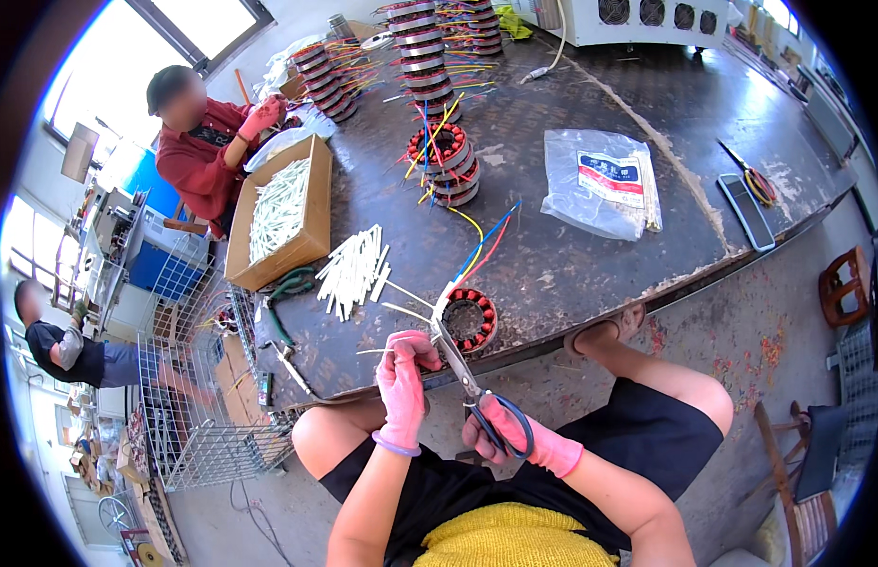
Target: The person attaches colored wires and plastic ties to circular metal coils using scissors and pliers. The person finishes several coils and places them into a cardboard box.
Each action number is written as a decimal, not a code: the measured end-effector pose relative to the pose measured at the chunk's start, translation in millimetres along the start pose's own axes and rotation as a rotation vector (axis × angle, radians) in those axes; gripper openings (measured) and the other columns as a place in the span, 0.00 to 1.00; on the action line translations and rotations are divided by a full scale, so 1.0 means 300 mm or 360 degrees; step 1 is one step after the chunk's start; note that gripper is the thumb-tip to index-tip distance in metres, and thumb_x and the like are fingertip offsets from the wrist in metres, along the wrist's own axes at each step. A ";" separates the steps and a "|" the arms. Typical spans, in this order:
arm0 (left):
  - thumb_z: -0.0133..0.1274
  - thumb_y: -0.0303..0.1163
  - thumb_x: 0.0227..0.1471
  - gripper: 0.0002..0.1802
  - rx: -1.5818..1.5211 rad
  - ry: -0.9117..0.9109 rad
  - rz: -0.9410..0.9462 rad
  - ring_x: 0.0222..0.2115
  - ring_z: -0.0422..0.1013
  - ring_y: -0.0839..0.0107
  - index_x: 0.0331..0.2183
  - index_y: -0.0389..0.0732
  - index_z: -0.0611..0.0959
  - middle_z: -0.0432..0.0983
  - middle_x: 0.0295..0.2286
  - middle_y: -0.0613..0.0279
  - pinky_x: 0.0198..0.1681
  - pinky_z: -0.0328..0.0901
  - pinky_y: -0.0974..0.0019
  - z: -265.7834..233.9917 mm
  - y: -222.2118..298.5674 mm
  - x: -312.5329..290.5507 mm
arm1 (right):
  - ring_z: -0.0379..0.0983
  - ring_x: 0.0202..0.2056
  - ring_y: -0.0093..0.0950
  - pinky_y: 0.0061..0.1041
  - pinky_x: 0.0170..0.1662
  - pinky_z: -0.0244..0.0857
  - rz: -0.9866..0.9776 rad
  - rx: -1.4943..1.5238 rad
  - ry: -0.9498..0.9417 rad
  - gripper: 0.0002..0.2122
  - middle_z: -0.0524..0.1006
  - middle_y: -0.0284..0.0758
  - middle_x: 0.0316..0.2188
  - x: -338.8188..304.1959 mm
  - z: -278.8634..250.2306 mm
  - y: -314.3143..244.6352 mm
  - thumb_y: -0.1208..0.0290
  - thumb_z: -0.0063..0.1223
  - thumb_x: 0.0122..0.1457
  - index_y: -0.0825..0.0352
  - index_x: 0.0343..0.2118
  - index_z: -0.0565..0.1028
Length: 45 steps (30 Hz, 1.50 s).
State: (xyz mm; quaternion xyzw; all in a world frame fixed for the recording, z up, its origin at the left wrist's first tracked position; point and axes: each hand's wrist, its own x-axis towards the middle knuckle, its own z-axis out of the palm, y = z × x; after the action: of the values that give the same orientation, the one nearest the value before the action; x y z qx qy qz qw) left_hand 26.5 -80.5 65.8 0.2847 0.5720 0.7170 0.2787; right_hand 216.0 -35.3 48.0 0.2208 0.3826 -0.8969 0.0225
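My left hand (404, 378), in a pink glove, is pinched closed on a thin white strip (371, 352) poking out past the fingers. My right hand (524, 437), also gloved in pink, grips dark-handled scissors (455, 357). Their blades point up and away, the tips beside a white sleeve (443, 300) at the base of blue, yellow and red wires (477, 260). These wires belong to a ring-shaped motor stator (471, 319) with red windings, lying at the table's near edge. Whether the blades touch the sleeve, I cannot tell.
White sleeves (352, 272) lie in a loose pile beside a cardboard box (286, 255) full of them. Stacked stators (448, 156) stand farther back. Green-handled pliers (280, 317), a plastic bag (590, 184), a phone (746, 213) and other scissors (758, 181) are on the table. A co-worker (207, 142) sits left.
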 end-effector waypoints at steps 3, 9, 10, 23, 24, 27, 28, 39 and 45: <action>0.49 0.51 0.62 0.24 0.0003 0.0006 0.0007 0.26 0.69 0.76 0.32 0.36 0.78 0.73 0.30 0.63 0.30 0.66 0.70 0.004 -0.001 -0.001 | 0.66 0.16 0.16 0.14 0.18 0.57 -0.0005 0.0007 0.0033 0.41 0.71 0.24 0.17 0.007 0.013 -0.001 0.20 0.39 0.46 0.63 0.30 0.74; 0.46 0.46 0.65 0.21 0.0042 0.0000 0.0014 0.26 0.70 0.76 0.33 0.37 0.78 0.74 0.29 0.63 0.31 0.67 0.70 -0.005 -0.008 0.001 | 0.65 0.15 0.15 0.14 0.18 0.56 -0.0020 -0.0017 0.0042 0.41 0.71 0.23 0.16 0.011 0.025 -0.015 0.19 0.38 0.44 0.62 0.30 0.74; 0.44 0.45 0.66 0.20 0.0047 -0.0003 0.0024 0.25 0.70 0.75 0.34 0.37 0.78 0.75 0.28 0.63 0.31 0.68 0.70 -0.007 -0.011 0.001 | 0.65 0.15 0.15 0.14 0.18 0.56 -0.0033 -0.0021 0.0039 0.41 0.71 0.23 0.16 0.010 0.027 -0.014 0.18 0.38 0.44 0.62 0.30 0.74; 0.44 0.45 0.66 0.19 0.0001 0.0004 0.0004 0.26 0.71 0.76 0.35 0.37 0.77 0.75 0.27 0.64 0.31 0.68 0.70 -0.004 -0.014 0.005 | 0.64 0.15 0.14 0.13 0.17 0.55 0.0009 0.0094 0.0002 0.42 0.71 0.23 0.16 0.033 0.032 0.015 0.18 0.38 0.42 0.62 0.29 0.74; 0.44 0.45 0.66 0.19 -0.0002 0.0005 0.0006 0.26 0.71 0.76 0.35 0.38 0.77 0.75 0.27 0.64 0.31 0.68 0.70 -0.002 -0.011 0.004 | 0.64 0.15 0.14 0.13 0.17 0.55 0.0009 0.0116 0.0016 0.42 0.71 0.24 0.16 0.040 0.036 0.023 0.18 0.39 0.42 0.62 0.29 0.74; 0.44 0.45 0.66 0.19 -0.0004 0.0003 0.0007 0.26 0.70 0.76 0.35 0.38 0.78 0.75 0.27 0.64 0.31 0.68 0.71 -0.001 -0.010 0.003 | 0.65 0.15 0.15 0.13 0.17 0.55 -0.0004 0.0101 0.0020 0.42 0.71 0.24 0.16 0.034 0.041 0.015 0.18 0.39 0.42 0.63 0.29 0.74; 0.44 0.45 0.66 0.19 -0.0002 0.0002 0.0006 0.26 0.70 0.76 0.35 0.38 0.78 0.75 0.27 0.64 0.31 0.68 0.71 -0.002 -0.010 0.003 | 0.65 0.15 0.15 0.13 0.17 0.55 -0.0009 0.0083 0.0014 0.42 0.71 0.24 0.16 0.030 0.043 0.007 0.18 0.39 0.43 0.63 0.29 0.74; 0.48 0.42 0.64 0.16 -0.0050 0.0031 -0.0028 0.25 0.68 0.79 0.38 0.39 0.77 0.73 0.28 0.67 0.29 0.66 0.74 -0.025 0.018 0.016 | 0.63 0.17 0.15 0.15 0.20 0.54 -0.0037 -0.0001 0.0103 0.42 0.68 0.25 0.17 0.008 0.083 0.001 0.19 0.41 0.45 0.65 0.31 0.73; 0.57 0.28 0.57 0.12 0.0399 -0.0237 0.0166 0.21 0.60 0.86 0.43 0.40 0.77 0.67 0.26 0.72 0.23 0.58 0.79 0.048 0.088 0.081 | 0.63 0.17 0.15 0.14 0.20 0.54 -0.0095 0.0066 0.0031 0.42 0.70 0.24 0.17 0.026 0.080 0.035 0.18 0.37 0.44 0.63 0.31 0.74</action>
State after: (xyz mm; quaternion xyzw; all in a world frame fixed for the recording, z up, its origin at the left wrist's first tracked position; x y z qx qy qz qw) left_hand 18.5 -58.4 96.6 0.3990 0.6192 0.6304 0.2448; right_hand 202.2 -58.3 52.4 0.2184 0.3705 -0.9027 -0.0125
